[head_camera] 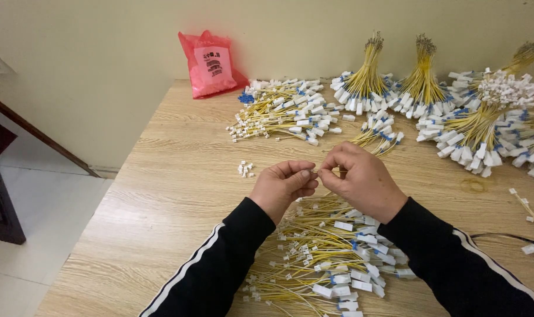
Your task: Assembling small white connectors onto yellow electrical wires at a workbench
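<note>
From the head camera, the only container is a red plastic bag (211, 63) leaning against the wall at the far edge of the table; it is closed and opaque, so its contents cannot be told.

The wooden table (173, 194) has a pale, grained laminate surface. Across it lie thin yellow wires ending in white plastic connectors, some with blue bands. A loose heap of wires (331, 258) lies directly under the wrists, spread flat. A second flat heap (287, 114) lies farther back, near the bag. Along the wall stand tied bundles (366, 79), fanned out at the base with their bare ends gathered upward. A small cluster of white connector housings (245, 169) sits just left of the hands.

The left hand (281, 188) and the right hand (364, 179) meet above the near heap, fingertips pinched together on a small white connector (315, 173), probably with a wire end going into it, though it is too small to be sure. Both hands are closed in a fine pinch. Black sleeves with white stripes cover both forearms.
</note>
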